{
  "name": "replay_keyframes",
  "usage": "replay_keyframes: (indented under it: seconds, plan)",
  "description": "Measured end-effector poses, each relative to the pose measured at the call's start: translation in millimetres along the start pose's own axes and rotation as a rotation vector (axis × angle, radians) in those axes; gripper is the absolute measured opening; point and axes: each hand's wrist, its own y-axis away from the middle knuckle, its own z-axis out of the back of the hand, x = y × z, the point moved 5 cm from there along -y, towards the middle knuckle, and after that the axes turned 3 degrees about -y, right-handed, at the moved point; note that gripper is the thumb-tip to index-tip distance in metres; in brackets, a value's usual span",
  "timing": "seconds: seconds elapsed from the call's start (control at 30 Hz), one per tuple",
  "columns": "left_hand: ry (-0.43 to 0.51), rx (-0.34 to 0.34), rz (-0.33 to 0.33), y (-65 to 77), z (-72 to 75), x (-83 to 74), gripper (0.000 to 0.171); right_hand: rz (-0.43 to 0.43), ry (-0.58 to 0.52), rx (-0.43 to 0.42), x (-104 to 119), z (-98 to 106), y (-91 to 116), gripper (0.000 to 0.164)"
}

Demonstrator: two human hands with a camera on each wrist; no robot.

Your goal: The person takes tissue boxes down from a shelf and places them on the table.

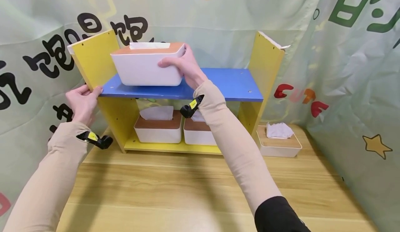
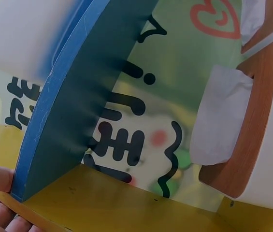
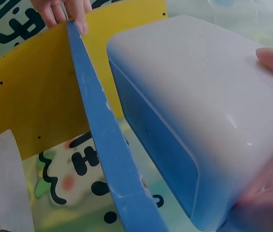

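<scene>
Currently, the rear of the wooden tabletop [image 1: 150, 187] is occupied by a yellow shelf unit [image 1: 93, 58], crossed by a blue board [image 1: 231, 82]. Above that board's left end, apart from its surface, a white tissue box [image 1: 143, 67] is held. Below, a left lower box [image 1: 158, 135] and a partly hidden right lower box [image 1: 198, 137] are carried by the unit's bottom board [image 1: 175, 149]. Toward the tabletop's rear right corner, an outer box [image 1: 281, 151] is placed. The held box's right end is clamped by the thumb and fingers of the right hand [image 1: 187, 67]; the unit's edge, at the blue board's front left corner, is pinched by the left hand [image 1: 82, 101].
</scene>
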Motion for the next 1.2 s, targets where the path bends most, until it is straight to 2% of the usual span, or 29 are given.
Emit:
replay_keyframes:
  seconds: [0.27, 0.53, 0.8, 1.2]
  plan:
    - [-0.012, 0.014, -0.007, 0.6, -5.3, -1.0, 0.054, 0.037, -0.046, 0.021, 3, 7, 14, 0.070]
    - [-0.004, 0.010, 0.006, -0.4, -6.1, -3.3, 0.054, 0.072, -0.073, 0.046, 19, 8, 30, 0.062]
    - [-0.010, 0.001, 0.004, 1.1, -2.6, -0.8, 0.054, 0.077, -0.094, 0.039, 29, 15, 44, 0.065]
    - [-0.027, -0.005, 0.007, 1.1, 0.3, 0.4, 0.054, 0.132, -0.099, 0.078, 38, 21, 72, 0.063]
